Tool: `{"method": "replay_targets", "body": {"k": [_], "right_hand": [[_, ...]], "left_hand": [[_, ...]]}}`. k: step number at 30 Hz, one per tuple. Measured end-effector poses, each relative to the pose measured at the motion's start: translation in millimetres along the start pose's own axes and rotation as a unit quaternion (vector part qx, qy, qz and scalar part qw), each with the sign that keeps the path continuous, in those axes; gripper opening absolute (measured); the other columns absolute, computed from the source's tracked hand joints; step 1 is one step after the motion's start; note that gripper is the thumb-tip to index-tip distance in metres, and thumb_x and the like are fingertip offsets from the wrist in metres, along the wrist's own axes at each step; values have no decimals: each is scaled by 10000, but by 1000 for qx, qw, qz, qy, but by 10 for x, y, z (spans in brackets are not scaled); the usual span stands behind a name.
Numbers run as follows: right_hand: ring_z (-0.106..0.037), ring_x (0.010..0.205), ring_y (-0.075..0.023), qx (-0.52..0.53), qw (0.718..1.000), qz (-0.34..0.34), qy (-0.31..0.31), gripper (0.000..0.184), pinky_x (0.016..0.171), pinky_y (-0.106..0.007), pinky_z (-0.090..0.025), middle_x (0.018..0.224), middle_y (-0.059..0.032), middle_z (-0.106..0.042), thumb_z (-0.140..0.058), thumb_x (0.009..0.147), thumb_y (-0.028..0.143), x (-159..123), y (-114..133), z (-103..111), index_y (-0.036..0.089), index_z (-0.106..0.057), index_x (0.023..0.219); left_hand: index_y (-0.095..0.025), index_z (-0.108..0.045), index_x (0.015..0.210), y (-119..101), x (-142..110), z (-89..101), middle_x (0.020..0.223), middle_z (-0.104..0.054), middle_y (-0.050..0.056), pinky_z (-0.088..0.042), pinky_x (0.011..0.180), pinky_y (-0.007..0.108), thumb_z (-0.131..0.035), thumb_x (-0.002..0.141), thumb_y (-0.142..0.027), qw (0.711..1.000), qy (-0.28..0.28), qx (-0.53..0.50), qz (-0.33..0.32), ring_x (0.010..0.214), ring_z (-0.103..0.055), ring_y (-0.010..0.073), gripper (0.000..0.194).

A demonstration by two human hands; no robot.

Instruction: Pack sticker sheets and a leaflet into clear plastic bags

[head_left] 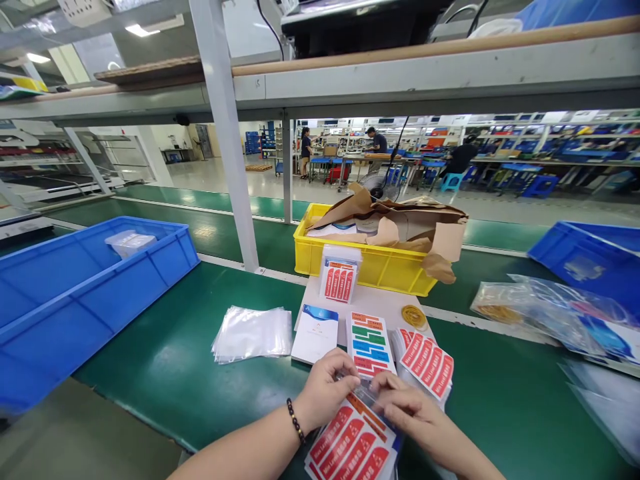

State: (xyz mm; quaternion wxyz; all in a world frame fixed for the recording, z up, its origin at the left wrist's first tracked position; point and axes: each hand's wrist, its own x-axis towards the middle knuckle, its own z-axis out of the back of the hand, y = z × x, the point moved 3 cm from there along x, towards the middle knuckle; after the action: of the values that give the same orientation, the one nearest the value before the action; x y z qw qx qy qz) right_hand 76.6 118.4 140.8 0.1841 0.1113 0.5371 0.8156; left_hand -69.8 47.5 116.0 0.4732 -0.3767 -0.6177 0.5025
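Note:
My left hand (327,388) and my right hand (407,407) meet at the top edge of a clear bag holding red label sheets (350,448), both with fingers pinched on it, low in the middle of the view. Just beyond my fingers lies a sheet of multicoloured stickers (369,343). To its right sits a fanned stack of red label sheets (426,361). A white card with a blue corner (316,332) lies to the left. Another pack of red labels (339,279) stands upright against the yellow bin (370,268).
A pile of clear plastic bags (253,332) lies left on the green mat (175,373). A big blue crate (75,293) stands far left, another blue crate (590,260) far right, with crumpled plastic wrap (550,313) before it. A tape roll (414,315) lies near the bin. People work far behind.

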Motion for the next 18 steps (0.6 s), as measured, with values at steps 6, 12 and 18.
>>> {"method": "replay_targets", "body": {"k": [6,12,18], "right_hand": [[-549,771,-202,-2,999,-31,-25,227,734,-349,-431,819,-51,-602,-490,786,356,18,-116,-13,214,-663,824],[-563,798,-208,46,991,-80,-100,351,727,-347,-451,847,-47,-609,-577,721,358,35,-283,24,195,-568,1031],[-574,768,-209,58,988,-102,-105,274,699,-330,-457,800,-43,-619,-585,703,401,47,-258,-5,174,-610,855]], "left_hand": [[-132,-575,804,111,7,-20,698,-536,9,-369,627,216,-672,605,-318,989,-8,-102,109,634,-468,97,289],[-111,-584,603,181,13,-6,582,-542,6,-358,577,222,-651,598,-326,987,-23,-43,155,563,-452,96,226],[-119,-607,622,168,11,-8,590,-564,4,-358,557,216,-616,609,-283,988,8,19,153,554,-463,99,165]]}}
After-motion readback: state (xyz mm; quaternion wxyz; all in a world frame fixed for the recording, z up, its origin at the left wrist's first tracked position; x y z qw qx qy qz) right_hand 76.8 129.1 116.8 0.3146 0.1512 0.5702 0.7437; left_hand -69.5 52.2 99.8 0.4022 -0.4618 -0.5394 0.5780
